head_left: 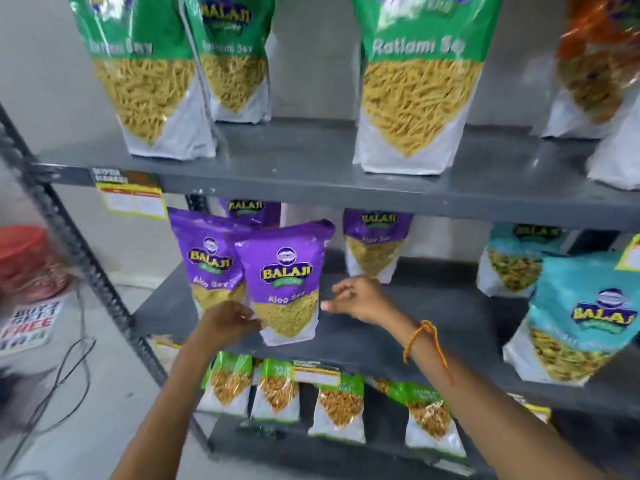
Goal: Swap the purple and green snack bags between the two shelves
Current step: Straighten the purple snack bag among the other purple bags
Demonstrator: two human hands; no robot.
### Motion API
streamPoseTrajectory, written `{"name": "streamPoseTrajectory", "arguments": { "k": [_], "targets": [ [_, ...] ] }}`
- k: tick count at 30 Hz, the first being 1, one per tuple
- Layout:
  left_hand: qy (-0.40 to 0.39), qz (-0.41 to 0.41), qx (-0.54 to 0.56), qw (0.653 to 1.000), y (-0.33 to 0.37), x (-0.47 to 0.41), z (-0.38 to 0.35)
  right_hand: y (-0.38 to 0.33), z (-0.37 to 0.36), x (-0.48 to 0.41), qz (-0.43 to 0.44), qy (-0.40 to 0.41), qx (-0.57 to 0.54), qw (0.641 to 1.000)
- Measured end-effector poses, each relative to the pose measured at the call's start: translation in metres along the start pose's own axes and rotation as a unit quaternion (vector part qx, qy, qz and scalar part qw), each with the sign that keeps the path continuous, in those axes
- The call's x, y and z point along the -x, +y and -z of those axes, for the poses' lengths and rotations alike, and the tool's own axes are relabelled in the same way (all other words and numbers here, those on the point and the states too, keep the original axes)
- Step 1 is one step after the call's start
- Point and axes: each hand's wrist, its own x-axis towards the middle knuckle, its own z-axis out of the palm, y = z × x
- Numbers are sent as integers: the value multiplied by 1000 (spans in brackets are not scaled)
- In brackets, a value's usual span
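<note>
From the head view, the swap is looking barely begun, as far as I can judge. The green bags [420, 81] are sitting on the upper shelf [311, 168], well above both hands, and the purple bags [207, 261] are standing on the middle shelf [433, 334] at hand level. None of either colour is showing on the other's shelf.

The left hand [230, 320] is touching the lower left corner of the front purple bag [287, 282], fingers curled against it; whether it is truly gripping, I cannot tell. The right hand [360, 297] is hovering just right of that bag, fingers loosely spread, holding nothing. Another purple bag [375, 244] is standing beyond the right hand, further back.

Every bag is reading "BALAJI". The green ones are saying "Ratlami Sev", the purple "Aloo Sev". Teal bags [581, 320] are standing far right of the right hand. Left of the left hand, a floor sign [29, 323] is reading "FREE"; the rest is blurred.
</note>
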Motion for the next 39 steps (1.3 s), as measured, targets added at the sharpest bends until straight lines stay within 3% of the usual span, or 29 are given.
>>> {"name": "streamPoseTrajectory", "arguments": {
  "k": [4, 9, 13, 21, 24, 34, 39],
  "targets": [
    [6, 50, 77, 996, -53, -20, -37, 49, -49, -44, -79, -17, -39, 996],
    [69, -12, 66, 995, -73, -54, -64, 64, -76, -62, -55, -15, -162, 985],
    [119, -16, 102, 987, -64, -57, -85, 76, -79, -54, -56, 47, -221, 973],
    [7, -63, 92, 994, -8, -76, -160, 108, 2, -9, -52, 209, -260, 941],
    [-25, -85, 94, 992, 7, -79, -183, 125, 20, 6, -55, 233, -268, 933],
    [-71, -103, 59, 990, 11, -96, -174, 142, 36, 2, -61, 156, -274, 947],
    [-102, -112, 66, 986, 15, -93, -178, 139, 33, 3, -68, 146, -190, 969]
  ]
}}
